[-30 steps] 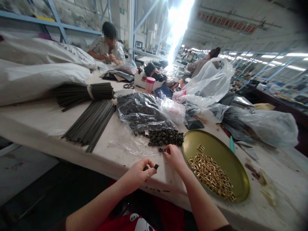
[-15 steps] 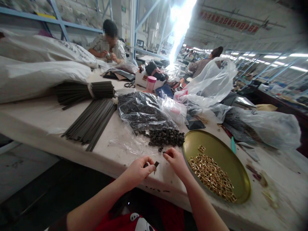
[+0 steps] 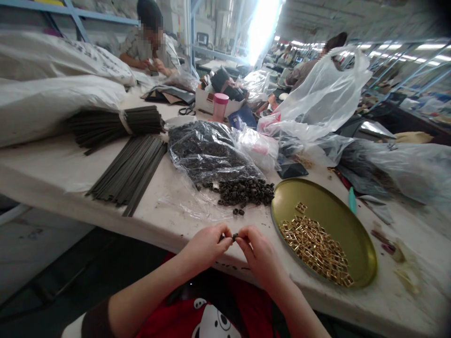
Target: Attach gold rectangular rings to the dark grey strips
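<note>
My left hand (image 3: 207, 243) is closed in a pinch on a short dark strap, mostly hidden by the fingers. Against its fingertips my right hand (image 3: 260, 249) pinches a small dark loop (image 3: 235, 237), which meets the strap's end; whether the strap is inside it I cannot tell. Just beyond the hands lies a heap of dark loops (image 3: 243, 193), with a couple lying loose in front. To the right, a round gold-green tray (image 3: 359, 234) bears a pile of small gold buckles (image 3: 317, 249).
Behind the heap lies a clear plastic bag (image 3: 214, 150) full of dark pieces. Dark strips (image 3: 128, 173) and a tied bundle (image 3: 141, 121) lie at left. A pink-lidded jar (image 3: 220, 108), a box and plastic bags stand farther back. Across the table sits a person (image 3: 151, 47).
My right hand has brought the small loop leftward to the strap in my left hand, and the fingertips now meet. The view has shifted slightly.
</note>
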`<state>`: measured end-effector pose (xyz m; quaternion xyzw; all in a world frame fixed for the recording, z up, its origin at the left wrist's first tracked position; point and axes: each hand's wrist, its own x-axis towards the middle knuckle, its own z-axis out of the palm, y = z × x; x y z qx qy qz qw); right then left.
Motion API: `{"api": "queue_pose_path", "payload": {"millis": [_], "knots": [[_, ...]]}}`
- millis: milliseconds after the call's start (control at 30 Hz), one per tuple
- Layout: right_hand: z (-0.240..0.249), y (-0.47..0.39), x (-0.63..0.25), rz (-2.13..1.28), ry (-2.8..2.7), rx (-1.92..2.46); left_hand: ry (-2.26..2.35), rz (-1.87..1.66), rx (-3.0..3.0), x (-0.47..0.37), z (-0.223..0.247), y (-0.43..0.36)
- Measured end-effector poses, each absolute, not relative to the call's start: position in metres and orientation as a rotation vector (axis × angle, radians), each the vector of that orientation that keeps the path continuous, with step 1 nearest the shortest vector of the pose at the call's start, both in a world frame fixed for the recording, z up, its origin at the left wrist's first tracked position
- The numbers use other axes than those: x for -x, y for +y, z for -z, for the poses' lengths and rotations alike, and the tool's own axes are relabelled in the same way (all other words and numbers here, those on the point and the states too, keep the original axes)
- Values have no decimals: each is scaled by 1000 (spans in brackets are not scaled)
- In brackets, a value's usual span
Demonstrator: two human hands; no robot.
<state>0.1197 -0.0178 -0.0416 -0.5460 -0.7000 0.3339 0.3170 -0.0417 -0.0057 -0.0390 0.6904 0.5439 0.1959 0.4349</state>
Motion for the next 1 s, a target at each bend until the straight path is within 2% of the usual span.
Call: {"api": "queue_pose_path", "payload": {"millis": [167, 233, 533, 767, 1000], "knots": [[42, -16, -120, -1298, -1361, 1290, 1283, -607, -1610, 36, 34, -10], [43, -16, -118, -1365, -1248, 1266, 1269, -662, -1576, 33, 33, -13], [52, -35, -104, -1110, -1192, 1326, 1331, -744, -1557, 28, 31, -25], [46, -45, -100, -1176, -1041, 1351, 1267, -887, -1440, 28, 34, -34], [55, -52, -88, -1007, -992, 1354, 1216, -967, -1354, 23, 37, -38]]}}
